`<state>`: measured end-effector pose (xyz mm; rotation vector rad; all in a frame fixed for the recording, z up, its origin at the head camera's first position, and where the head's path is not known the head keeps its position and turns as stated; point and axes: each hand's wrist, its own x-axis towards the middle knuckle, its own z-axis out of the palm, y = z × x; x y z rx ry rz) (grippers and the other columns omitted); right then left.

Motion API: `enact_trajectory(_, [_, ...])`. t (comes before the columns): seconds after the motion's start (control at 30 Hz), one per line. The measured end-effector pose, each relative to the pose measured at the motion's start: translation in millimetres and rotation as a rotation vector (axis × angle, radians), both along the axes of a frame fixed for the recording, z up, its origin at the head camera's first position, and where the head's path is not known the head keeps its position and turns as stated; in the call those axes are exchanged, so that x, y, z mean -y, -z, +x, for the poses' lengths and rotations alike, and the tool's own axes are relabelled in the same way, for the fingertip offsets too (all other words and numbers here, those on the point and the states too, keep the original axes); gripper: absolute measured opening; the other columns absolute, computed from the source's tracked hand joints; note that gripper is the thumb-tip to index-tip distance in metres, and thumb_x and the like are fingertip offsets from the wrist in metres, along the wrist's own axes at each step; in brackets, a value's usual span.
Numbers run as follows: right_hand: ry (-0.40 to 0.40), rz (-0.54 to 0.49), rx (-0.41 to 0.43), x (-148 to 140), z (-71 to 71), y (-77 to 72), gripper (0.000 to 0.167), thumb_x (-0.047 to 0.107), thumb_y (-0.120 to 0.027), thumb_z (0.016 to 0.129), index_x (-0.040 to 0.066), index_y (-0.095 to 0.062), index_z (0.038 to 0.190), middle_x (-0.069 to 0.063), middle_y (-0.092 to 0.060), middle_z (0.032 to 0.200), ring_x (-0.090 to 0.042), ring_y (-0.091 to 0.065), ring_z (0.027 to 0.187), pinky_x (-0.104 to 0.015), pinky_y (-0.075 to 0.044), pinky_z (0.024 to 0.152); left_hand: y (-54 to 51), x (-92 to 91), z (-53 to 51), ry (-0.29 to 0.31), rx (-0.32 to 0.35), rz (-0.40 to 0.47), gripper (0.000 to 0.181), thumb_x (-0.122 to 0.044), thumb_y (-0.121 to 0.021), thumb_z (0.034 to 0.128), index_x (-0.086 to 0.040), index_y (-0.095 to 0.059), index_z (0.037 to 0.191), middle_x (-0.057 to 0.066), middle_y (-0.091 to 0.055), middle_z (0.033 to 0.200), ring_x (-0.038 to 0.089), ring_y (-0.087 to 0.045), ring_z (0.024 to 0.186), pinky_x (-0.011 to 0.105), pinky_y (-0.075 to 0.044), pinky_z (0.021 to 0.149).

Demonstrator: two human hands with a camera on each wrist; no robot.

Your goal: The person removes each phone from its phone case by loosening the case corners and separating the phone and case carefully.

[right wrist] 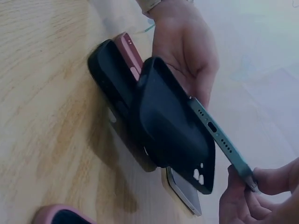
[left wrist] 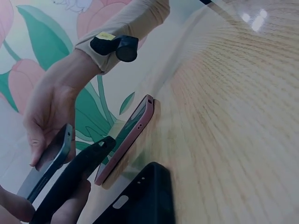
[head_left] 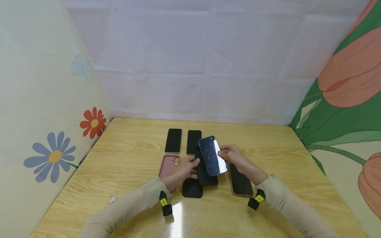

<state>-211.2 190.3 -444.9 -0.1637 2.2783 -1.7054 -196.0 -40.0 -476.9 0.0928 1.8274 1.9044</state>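
My left hand grips a hollow black phone case by its side, raised and tilted above the table. In my right hand a smartphone with a pale green-blue frame is pinched by its right edge. In the head view it overlaps the case, screen up and reflecting light. From the right wrist, the phone's port edge shows beside the case's rim; whether they touch I cannot tell. A second black case lies on the table below my left hand. Partly behind that hand lies a pink case.
Two dark phones, a left one and a right one, lie at the back. A phone in a pink case lies below my right hand. A small white scrap is at the left on the wooden table.
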Motion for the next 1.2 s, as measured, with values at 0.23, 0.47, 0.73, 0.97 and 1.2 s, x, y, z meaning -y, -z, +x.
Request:
enact_trajectory(0.23, [0.042,-0.033,-0.013,-4.8,-8.1,-9.6,0.048,0.011,-0.050,0.103,-0.018,-0.039,0.140,-0.034,-0.051,0.133,-0.033,-0.059,0.111,-0.046,-0.051,0.091,4.8,-6.0,5.4,0.047,0.025,-0.037,0.038,-0.024,-0.046,0.1070,0.006,-0.052,0.129,0.014,-0.067,0.101,0.020,-0.065,0.080,0.037,-0.059,0.072])
enact_trajectory(0.47, [0.131,-0.097,0.048,-5.1,-21.6,-9.7,0.050,0.013,-0.049,0.104,-0.017,-0.035,0.143,-0.031,-0.055,0.131,-0.015,-0.064,0.092,-0.043,-0.050,0.095,8.3,-12.9,11.4,0.088,0.027,-0.071,0.032,-0.025,-0.047,0.1067,0.005,-0.053,0.118,0.016,-0.066,0.097,0.021,-0.066,0.076,0.039,-0.060,0.070])
enact_trajectory(0.73, [0.211,-0.142,0.111,-9.0,-40.0,2.0,0.047,0.009,-0.049,0.104,-0.015,-0.038,0.143,-0.015,-0.070,0.108,-0.009,-0.064,0.081,-0.035,-0.051,0.088,6.6,-19.6,17.2,0.125,0.020,-0.105,0.038,-0.026,-0.049,0.1060,0.007,-0.055,0.123,0.016,-0.066,0.100,0.025,-0.068,0.084,0.043,-0.059,0.074])
enact_trajectory(0.97, [0.242,-0.128,0.119,-6.2,-57.2,4.9,0.043,0.000,-0.047,0.101,-0.018,-0.040,0.139,-0.020,-0.068,0.107,-0.013,-0.064,0.082,-0.030,-0.053,0.084,11.1,-28.7,18.5,0.126,0.040,-0.078,0.038,-0.024,-0.044,0.1076,0.007,-0.051,0.130,0.016,-0.066,0.095,0.022,-0.066,0.077,0.043,-0.059,0.071])
enact_trajectory(1.2, [0.217,-0.081,0.161,-2.0,-67.6,5.9,0.049,-0.001,-0.042,0.102,-0.013,-0.029,0.147,-0.033,-0.040,0.144,-0.040,-0.048,0.127,-0.047,-0.040,0.107,11.4,-31.1,19.5,0.158,0.053,-0.064,0.033,-0.012,-0.038,0.1060,0.010,-0.053,0.126,0.019,-0.067,0.095,0.029,-0.068,0.079,0.045,-0.059,0.070])
